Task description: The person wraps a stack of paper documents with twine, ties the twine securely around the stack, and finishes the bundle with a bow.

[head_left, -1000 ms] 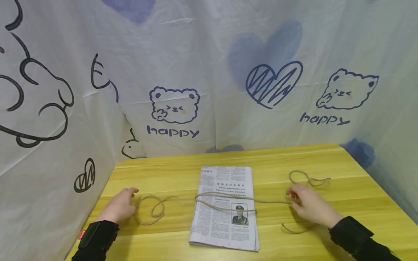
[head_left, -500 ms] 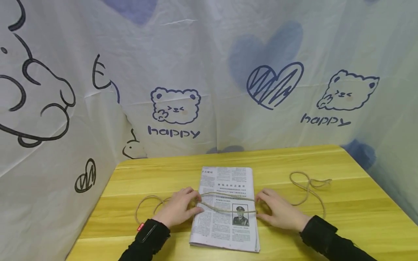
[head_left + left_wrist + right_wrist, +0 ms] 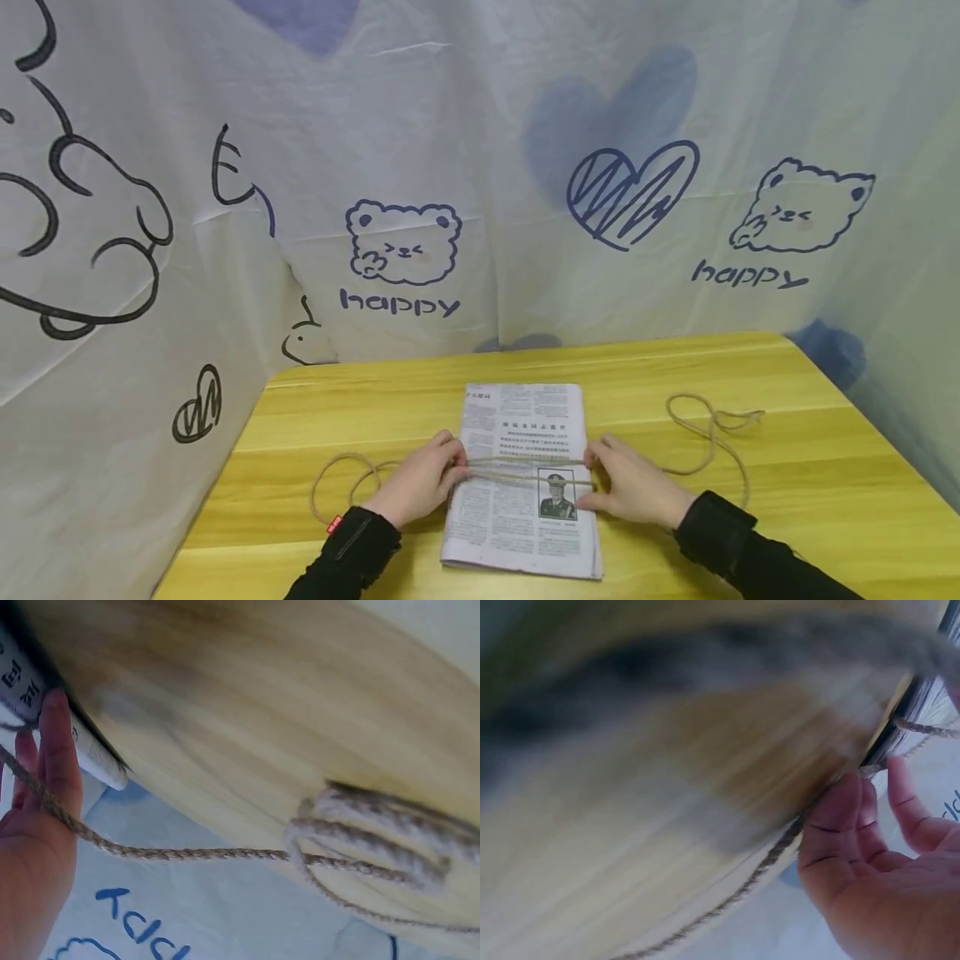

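A folded newspaper (image 3: 517, 537) lies on the wooden table, with a photo of a person in uniform printed on it. Two strands of thin brown twine (image 3: 517, 460) cross its top side by side. At the paper's left edge my left hand (image 3: 420, 483) pinches the twine; in the left wrist view the cord (image 3: 172, 853) runs over that hand toward a loose coil. My right hand (image 3: 641, 485) is at the right edge, fingers curled on the twine where it meets the paper. In the right wrist view a cord (image 3: 742, 889) trails away past those fingers.
Loose twine loops (image 3: 333, 467) lie on the table to the left, and a longer tail (image 3: 712, 425) curls at the right. A white printed cloth (image 3: 525, 250) hangs behind the table (image 3: 360, 383) and along its sides.
Both hands came inward to the newspaper's edges. Since then the two strands have drawn straighter and closer together, and the newspaper has shifted slightly right.
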Tool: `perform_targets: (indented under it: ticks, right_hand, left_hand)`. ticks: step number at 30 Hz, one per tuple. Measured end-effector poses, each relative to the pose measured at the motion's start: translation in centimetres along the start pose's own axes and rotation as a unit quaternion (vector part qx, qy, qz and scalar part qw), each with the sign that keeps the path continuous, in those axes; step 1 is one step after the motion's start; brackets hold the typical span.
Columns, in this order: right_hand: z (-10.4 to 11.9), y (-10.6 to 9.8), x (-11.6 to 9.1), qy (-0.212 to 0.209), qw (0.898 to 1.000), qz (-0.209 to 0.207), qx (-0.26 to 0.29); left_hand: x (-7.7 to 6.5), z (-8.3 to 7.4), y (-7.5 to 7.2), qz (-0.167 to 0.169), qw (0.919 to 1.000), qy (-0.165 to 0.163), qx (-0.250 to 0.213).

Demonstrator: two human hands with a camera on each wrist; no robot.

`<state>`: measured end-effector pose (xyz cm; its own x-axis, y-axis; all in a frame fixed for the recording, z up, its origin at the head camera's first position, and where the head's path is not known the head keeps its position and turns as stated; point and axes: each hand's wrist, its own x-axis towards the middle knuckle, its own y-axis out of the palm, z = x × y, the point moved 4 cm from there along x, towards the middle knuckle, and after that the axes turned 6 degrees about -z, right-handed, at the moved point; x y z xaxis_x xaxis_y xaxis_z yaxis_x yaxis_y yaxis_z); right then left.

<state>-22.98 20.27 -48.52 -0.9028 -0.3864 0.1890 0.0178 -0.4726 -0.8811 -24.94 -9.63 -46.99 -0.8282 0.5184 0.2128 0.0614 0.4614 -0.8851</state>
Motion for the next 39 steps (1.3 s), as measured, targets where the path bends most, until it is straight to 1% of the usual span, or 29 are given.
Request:
perform_targets:
  ticks: [6,10,15,19,21,22,25,29,31,33,36,39]
  right_hand:
    - [-0.1,0.1,0.4,0.049,0.999,0.006,-0.010]
    - [0.1,0.1,0.6,0.064,0.998,0.011,-0.012]
    - [0.5,0.0,0.8,0.077,0.997,0.014,-0.017]
    - [0.7,-0.1,0.8,0.079,0.997,0.010,-0.022]
    - [0.7,-0.2,0.8,0.075,0.997,0.006,-0.024]
    - [0.8,-0.2,0.8,0.072,0.997,0.003,-0.023]
    - [0.7,-0.4,0.8,0.056,0.998,-0.004,-0.015]
    - [-0.3,-1.0,0.7,0.044,0.999,-0.014,-0.003]
    - [-0.9,-1.3,0.7,0.037,0.999,-0.010,-0.003]
    - [-1.4,-1.4,0.6,0.019,1.000,-0.001,-0.008]
    - [-1.6,-1.4,0.7,-0.016,1.000,0.006,-0.005]
    - [-1.5,-1.2,1.0,-0.031,0.999,0.000,0.008]
  left_hand:
    - [-0.2,0.2,-1.3,-0.018,0.9987,-0.022,-0.042]
    - [-0.2,-0.1,-2.4,-0.023,0.9978,-0.027,-0.056]
    - [0.2,-1.1,-3.9,-0.030,0.9956,-0.015,-0.087]
    - [0.5,-2.0,-5.0,-0.049,0.9940,0.006,-0.097]
    - [0.7,-2.1,-5.4,-0.058,0.9933,0.007,-0.100]
    - [0.7,-2.1,-5.4,-0.060,0.9935,0.003,-0.097]
    - [0.5,-1.4,-5.0,-0.045,0.9941,-0.029,-0.095]
    - [-0.1,0.0,-3.4,-0.004,0.9960,-0.061,-0.065]
    - [-0.3,0.5,-2.5,0.006,0.9968,-0.061,-0.051]
    - [-0.5,0.8,-1.9,0.012,0.9969,-0.061,-0.049]
    - [-0.7,1.0,-1.2,0.020,0.9953,-0.071,-0.064]
    - [-0.8,1.1,-0.6,0.036,0.9933,-0.080,-0.075]
